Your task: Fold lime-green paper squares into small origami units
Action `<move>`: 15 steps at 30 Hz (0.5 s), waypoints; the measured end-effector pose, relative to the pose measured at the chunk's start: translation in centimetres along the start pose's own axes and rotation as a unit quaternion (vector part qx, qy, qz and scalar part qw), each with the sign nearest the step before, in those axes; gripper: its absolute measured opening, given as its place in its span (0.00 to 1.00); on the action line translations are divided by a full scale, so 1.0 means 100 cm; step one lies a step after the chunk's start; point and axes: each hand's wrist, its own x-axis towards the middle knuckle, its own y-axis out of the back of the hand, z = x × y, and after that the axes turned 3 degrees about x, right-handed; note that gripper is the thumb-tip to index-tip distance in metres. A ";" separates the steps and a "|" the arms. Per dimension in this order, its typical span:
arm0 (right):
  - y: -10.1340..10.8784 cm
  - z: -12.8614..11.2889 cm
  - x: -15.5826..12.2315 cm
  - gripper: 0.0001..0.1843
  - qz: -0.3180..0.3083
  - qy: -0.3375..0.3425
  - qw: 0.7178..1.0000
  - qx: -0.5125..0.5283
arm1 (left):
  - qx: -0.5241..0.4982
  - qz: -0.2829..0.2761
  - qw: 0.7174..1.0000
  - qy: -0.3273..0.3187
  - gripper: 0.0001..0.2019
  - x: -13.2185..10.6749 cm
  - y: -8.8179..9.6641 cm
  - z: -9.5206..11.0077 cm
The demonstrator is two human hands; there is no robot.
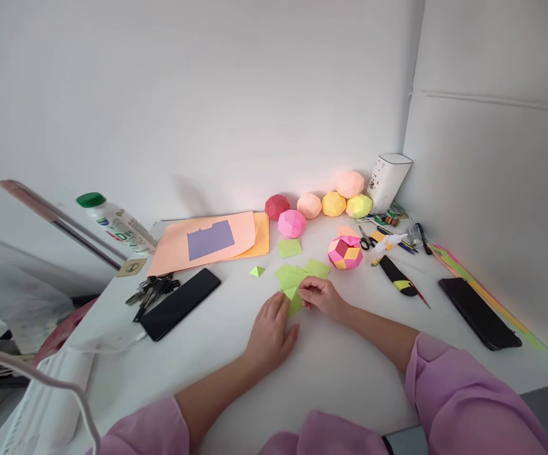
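Two bare hands were brought together over a small folded green paper piece [294, 297] near the middle of the white counter [217, 354]. The left hand [270, 332] was laid flat, fingers spread, pressing the near part of the piece down; nothing was clenched in it. The right hand [321, 295] was closed in a pinch on the far edge of the same piece, thumb and fingertips meeting on the fold. Several loose green paper squares [302, 273] were spread just behind the hands, touching or overlapping one another, and a tiny folded green triangle [257, 271] was set apart to the left. A pink and yellow paper ball [345, 252] was placed just beyond the right hand, with a row of plain paper balls [321, 203] lined along the wall. A black phone [180, 303] and a bunch of keys [150, 291] were left on the left side, a second dark phone [480, 313] on the right. The paper piece was judged very light, thin and easily creased or torn, so it would best be held at its edges and corners, with a flat palm used to keep it from sliding on the smooth counter.
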 end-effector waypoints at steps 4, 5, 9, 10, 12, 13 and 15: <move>-0.005 -0.011 -0.002 0.10 -0.001 0.073 0.991 -0.116 | 0.097 -0.078 0.991 -0.049 0.28 -0.002 0.001 0.004; -0.006 -0.014 -0.001 0.09 0.002 0.097 0.982 -0.159 | 0.108 -0.088 0.989 -0.050 0.29 -0.003 0.001 0.004; -0.009 -0.022 0.015 0.05 0.025 0.129 0.957 -0.260 | 0.120 -0.090 0.987 -0.058 0.30 -0.003 -0.001 0.001; -0.011 -0.022 0.022 0.05 0.031 0.133 0.950 -0.280 | 0.119 -0.092 0.987 -0.061 0.31 -0.003 -0.002 0.000; -0.015 -0.020 0.038 0.03 0.028 0.144 0.934 -0.326 | 0.116 -0.091 0.987 -0.059 0.31 -0.003 -0.002 0.000; -0.019 -0.018 0.047 0.03 0.025 0.156 0.926 -0.344 | 0.113 -0.091 0.988 -0.060 0.31 -0.002 -0.002 0.000; -0.025 -0.011 0.066 0.03 0.023 0.174 0.914 -0.366 | 0.109 -0.087 0.989 -0.051 0.31 -0.002 -0.002 0.001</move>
